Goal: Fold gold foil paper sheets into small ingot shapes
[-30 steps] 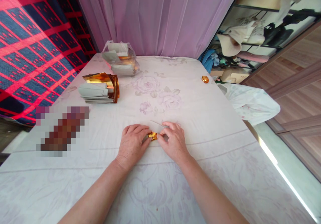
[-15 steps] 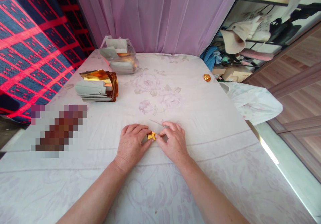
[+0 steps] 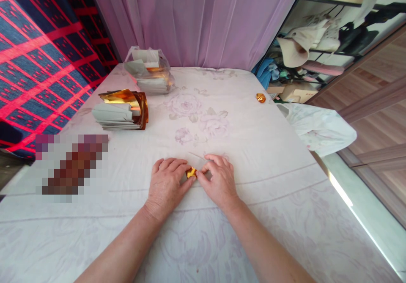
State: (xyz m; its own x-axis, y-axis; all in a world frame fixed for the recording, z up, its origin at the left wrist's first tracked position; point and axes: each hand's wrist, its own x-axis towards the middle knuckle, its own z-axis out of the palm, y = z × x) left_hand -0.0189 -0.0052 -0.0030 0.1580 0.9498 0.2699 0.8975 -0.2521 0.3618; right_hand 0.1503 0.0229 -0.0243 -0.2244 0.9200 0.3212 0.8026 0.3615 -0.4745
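Note:
A small folded piece of gold foil paper (image 3: pixel 191 173) lies between my hands, low over the cloth-covered table. My left hand (image 3: pixel 168 179) grips its left side, thumb in front and fingers curled behind. From the other side my right hand (image 3: pixel 219 177) pinches its right end between thumb and forefinger. The fingers hide much of the foil paper. Farther off on the left, a stack of gold and grey foil sheets (image 3: pixel 122 116) stands curled on the cloth. A finished-looking gold folded piece (image 3: pixel 260 98) sits near the table's right edge.
A clear plastic bag (image 3: pixel 149 71) with more sheets stands at the back left. The tablecloth (image 3: pixel 203 249) is pale and floral. Left of my hands is a pixelated patch. A white bag (image 3: pixel 330 126) hangs beyond the right edge, near a shelf (image 3: pixel 323 54) with shoes and a cap.
The gold foil paper between my fingers has shifted its shape or angle slightly. Both hands stay almost in place, and the camera view has moved a little.

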